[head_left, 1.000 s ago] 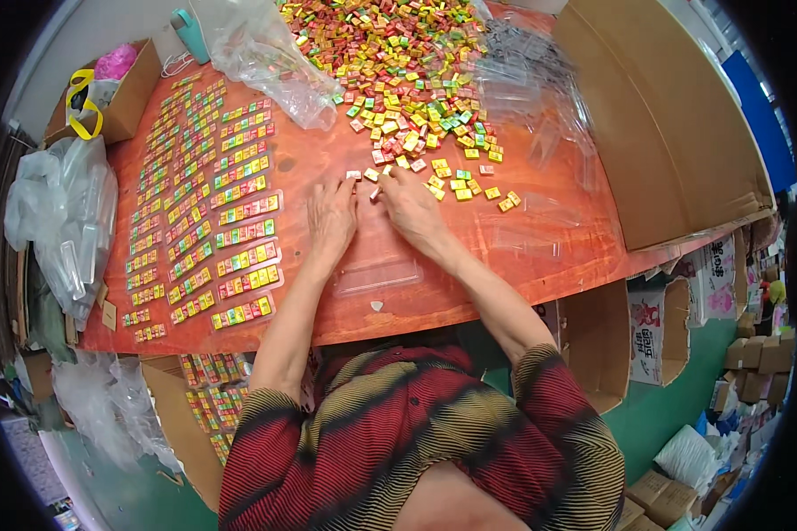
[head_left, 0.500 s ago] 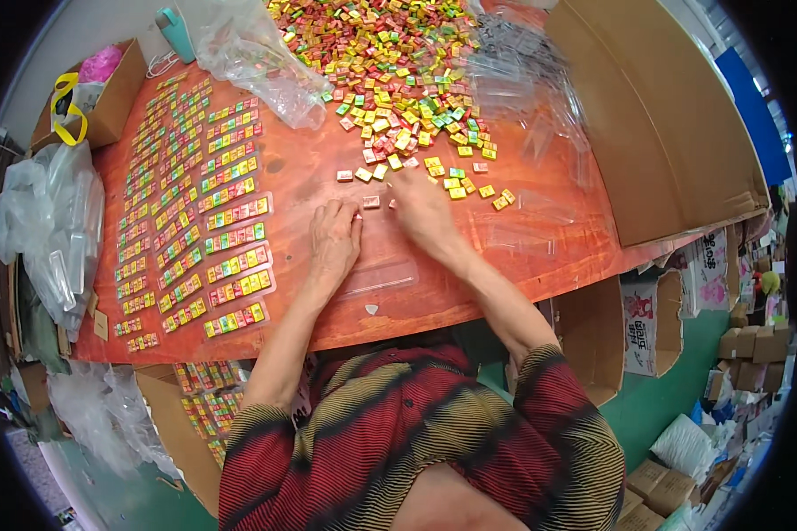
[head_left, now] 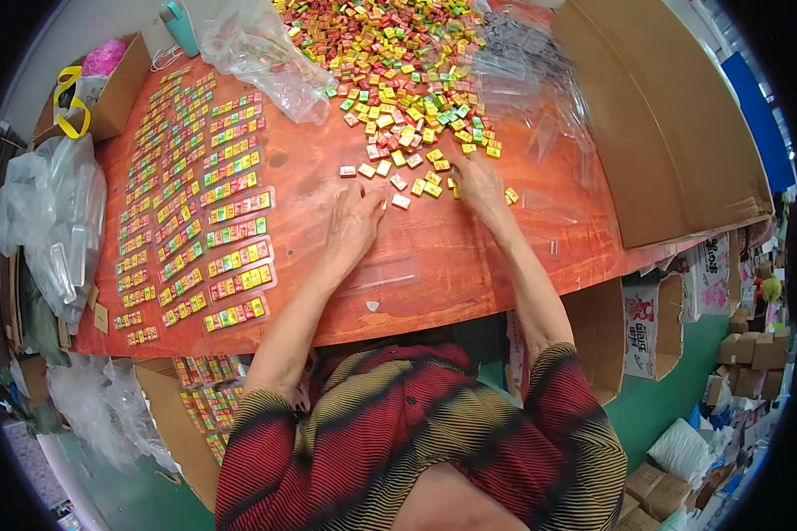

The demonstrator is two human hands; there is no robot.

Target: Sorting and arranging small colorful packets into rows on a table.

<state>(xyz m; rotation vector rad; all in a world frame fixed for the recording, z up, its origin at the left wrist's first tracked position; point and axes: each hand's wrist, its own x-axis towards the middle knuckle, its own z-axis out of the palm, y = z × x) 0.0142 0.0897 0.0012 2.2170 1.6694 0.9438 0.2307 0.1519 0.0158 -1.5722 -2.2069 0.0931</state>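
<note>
Right hand (head_left: 480, 182): is resting over scattered small yellow boxes (head_left: 419, 188), fingers bent; can't tell if it's gripping one.
Left hand (head_left: 354, 218): is sitting across from it, fingers curled narrow; pale bit is showing by the thumb, can't tell if held.
Pale box (head_left: 400, 202): is lying loose between the hands, nearer the left; a careless sweep could be flipping it.
Clear tray (head_left: 381, 276): is lying below the hands on the desk (head_left: 456, 296); barely showing against red, so a forearm could be shoving it.
Filled trays (head_left: 236, 314): are sitting in rows left of the left forearm; an elbow swing could be knocking them askew.
Pile (head_left: 390, 62): is looming beyond; tugging its edge could be loosing strays.
</note>
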